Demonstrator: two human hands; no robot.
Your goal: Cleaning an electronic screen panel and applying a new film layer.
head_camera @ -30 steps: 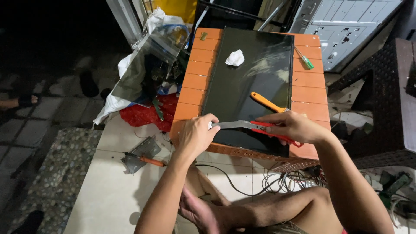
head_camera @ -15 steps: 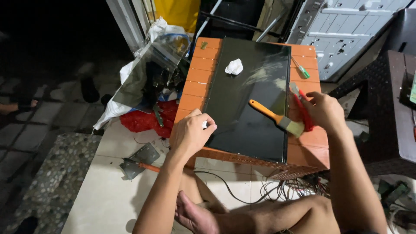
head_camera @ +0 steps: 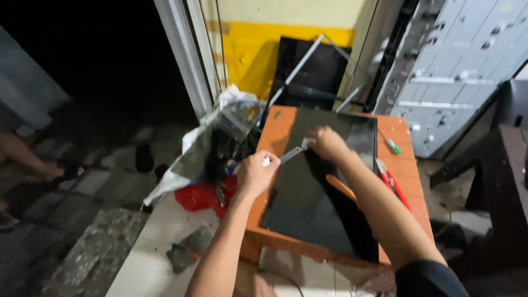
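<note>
On the orange table (head_camera: 410,181), the right hand (head_camera: 325,144) has left the brush (head_camera: 340,187) and grips white tissue; left hand (head_camera: 256,173) now clasps a metal strip (head_camera: 290,155) over the dark panel (head_camera: 308,198)

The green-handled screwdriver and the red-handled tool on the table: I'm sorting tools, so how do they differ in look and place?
The green-handled screwdriver has one short green grip; the red-handled tool shows two long red handles side by side. The green-handled screwdriver lies farther back, beyond the right hand; the red-handled tool lies nearer, right beside the forearm. Both rest untouched on the orange table, right of the dark panel.
</note>
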